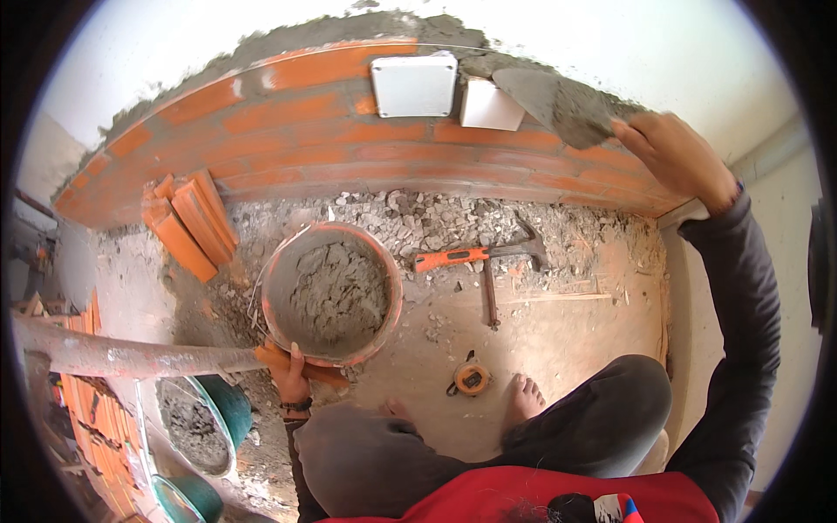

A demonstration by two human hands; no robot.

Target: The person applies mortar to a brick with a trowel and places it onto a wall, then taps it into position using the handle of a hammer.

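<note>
My right hand is closed on a trowel, its blade loaded with grey mortar and raised against the top of the brick wall at the right. Two white boxes, a wide one and a smaller one, sit on the wall left of the blade. Low at the left, my left hand grips an orange brick piece beside a bucket. Grey mortar fills much of that bucket. The brick's far end is partly hidden behind my fingers.
An orange-handled claw hammer, a thin metal bar and an orange tape measure lie on the floor. Rubble lines the wall's foot. Brick pieces lean left. A pole crosses above a green bucket.
</note>
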